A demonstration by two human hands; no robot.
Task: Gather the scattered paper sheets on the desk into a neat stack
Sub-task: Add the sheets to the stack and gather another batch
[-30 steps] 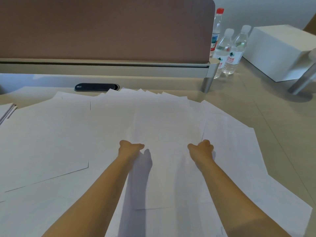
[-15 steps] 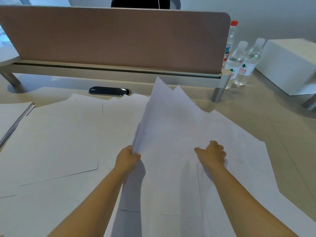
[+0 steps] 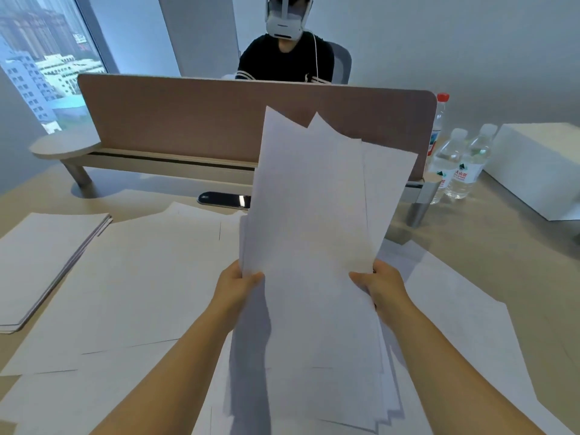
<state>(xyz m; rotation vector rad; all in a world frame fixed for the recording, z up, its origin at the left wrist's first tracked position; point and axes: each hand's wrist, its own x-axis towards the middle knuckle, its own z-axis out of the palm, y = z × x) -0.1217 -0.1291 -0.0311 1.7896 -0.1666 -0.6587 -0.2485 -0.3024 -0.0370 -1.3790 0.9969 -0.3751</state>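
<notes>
I have just lifted a bundle of sheets (image 3: 314,215) off the desk (image 3: 489,246); a second ago it lay flat under my hands in the middle of the spread, and now it stands tilted up in front of me, its top edges ragged and fanned against the brown divider screen (image 3: 188,120). My left hand (image 3: 238,287) grips the bundle's left edge, thumb curled over the front, and my right hand (image 3: 379,284) grips the right edge the same way. I judge this as the squaring step: the sheets are gathered but not aligned, and their lower ends trail unevenly toward the near edge of the desk. Loose sheets (image 3: 141,277) remain flat across the left and middle of the desk, and more (image 3: 464,309) toward the right side. A neat stack (image 3: 47,262) sits at the left edge. Next I would tap the bundle's bottom edge on the desk to even it, though a loose outer sheet could slip.
</notes>
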